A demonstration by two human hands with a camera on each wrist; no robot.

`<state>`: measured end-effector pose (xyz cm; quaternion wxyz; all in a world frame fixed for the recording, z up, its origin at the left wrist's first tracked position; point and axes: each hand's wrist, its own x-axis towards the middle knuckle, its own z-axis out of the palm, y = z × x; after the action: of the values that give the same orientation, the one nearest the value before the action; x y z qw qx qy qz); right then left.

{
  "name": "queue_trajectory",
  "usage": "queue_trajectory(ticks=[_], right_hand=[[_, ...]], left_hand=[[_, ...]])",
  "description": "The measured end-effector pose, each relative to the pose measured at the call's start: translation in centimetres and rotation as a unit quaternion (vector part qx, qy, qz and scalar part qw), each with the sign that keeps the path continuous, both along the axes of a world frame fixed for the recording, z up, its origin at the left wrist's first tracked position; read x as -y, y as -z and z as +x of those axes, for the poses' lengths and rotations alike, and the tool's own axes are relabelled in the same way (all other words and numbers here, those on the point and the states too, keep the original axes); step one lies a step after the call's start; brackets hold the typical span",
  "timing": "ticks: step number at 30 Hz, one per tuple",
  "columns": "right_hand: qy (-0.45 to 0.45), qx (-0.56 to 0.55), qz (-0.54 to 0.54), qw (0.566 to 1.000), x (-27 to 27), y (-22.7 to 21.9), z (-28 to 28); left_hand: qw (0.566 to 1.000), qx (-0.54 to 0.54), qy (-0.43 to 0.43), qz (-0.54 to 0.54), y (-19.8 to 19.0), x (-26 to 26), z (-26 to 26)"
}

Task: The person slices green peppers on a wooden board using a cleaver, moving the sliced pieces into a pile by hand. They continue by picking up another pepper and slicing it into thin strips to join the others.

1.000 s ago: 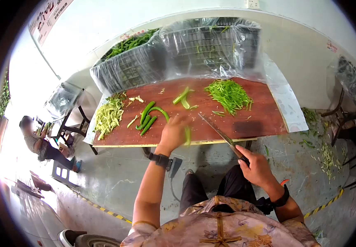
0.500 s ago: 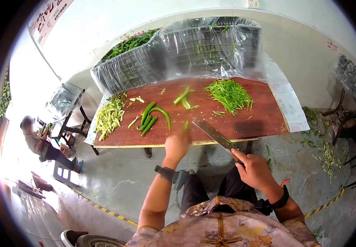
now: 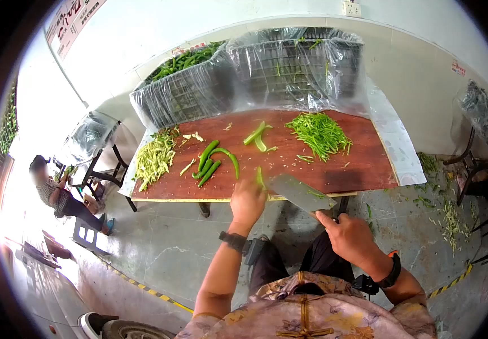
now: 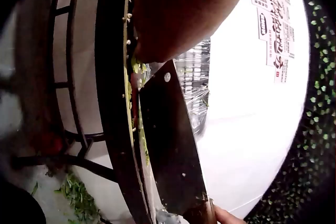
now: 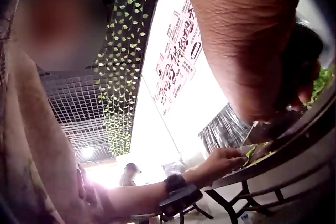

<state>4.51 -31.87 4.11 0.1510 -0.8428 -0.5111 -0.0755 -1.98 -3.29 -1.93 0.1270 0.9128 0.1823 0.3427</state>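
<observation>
At the front edge of the brown board [image 3: 334, 169], my left hand [image 3: 248, 202] holds down a piece of split green pepper [image 3: 260, 178], its fingers bent over it. My right hand [image 3: 352, 240] grips the handle of a broad-bladed cleaver [image 3: 300, 193]. The blade's wide face shows, and its tip end lies close to the left fingers. In the left wrist view, the cleaver [image 4: 170, 140] runs from the right hand up to those fingertips. Several whole green peppers [image 3: 208, 161] lie just beyond the left hand. Farther back are opened pepper pieces [image 3: 258, 137].
Pale shredded scraps [image 3: 156, 161] are heaped at the board's left end, and sliced green shreds [image 3: 322, 135] at its right. Plastic-lined crates stand behind, one with whole peppers [image 3: 190, 59]. Another person [image 3: 66, 195] sits at far left. Scraps [image 3: 451, 220] litter the floor on the right.
My left hand has moved slightly right with the pepper piece along the board's edge. The cleaver has turned from nearly edge-on to showing its wide face, its tip end now near the left fingers.
</observation>
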Motion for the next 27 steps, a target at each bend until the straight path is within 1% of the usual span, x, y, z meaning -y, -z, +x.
queue_trajectory(ticks=[2,5,7,8,10,12,14,16,27], right_hand=[[-0.011,0.014,-0.026,1.000,-0.2,-0.7,-0.2],[-0.037,0.032,-0.045,0.998,-0.4,-1.7,-0.5],[-0.043,0.053,-0.063,0.996,-0.6,-2.4,-0.7],[-0.049,0.073,-0.081,0.993,-0.8,-2.6,-0.9],[-0.050,0.078,-0.078,0.993,-1.1,-2.9,-1.1],[-0.051,0.083,-0.075,0.992,-1.5,-3.0,-1.5],[-0.013,0.119,-0.126,0.985,-1.8,-3.1,-2.0],[-0.009,0.117,-0.118,0.986,-2.1,-2.6,-1.8],[0.003,0.125,-0.113,0.986,-2.9,-1.6,-2.2]], left_hand=[[1.000,-0.003,0.003,-0.012,0.0,0.0,0.0],[1.000,-0.003,0.016,0.010,0.0,0.1,0.0],[0.998,0.052,0.027,0.027,0.5,0.2,0.2],[0.998,0.052,0.027,0.026,0.7,0.2,0.1],[1.000,-0.005,0.006,0.005,0.3,0.5,-0.3],[1.000,-0.008,0.005,0.006,0.2,0.6,-0.3],[1.000,-0.011,0.006,0.008,0.3,0.7,-0.5],[1.000,0.013,0.026,-0.001,0.3,0.5,-0.6],[0.999,0.024,0.036,0.021,0.6,0.4,-0.7]])
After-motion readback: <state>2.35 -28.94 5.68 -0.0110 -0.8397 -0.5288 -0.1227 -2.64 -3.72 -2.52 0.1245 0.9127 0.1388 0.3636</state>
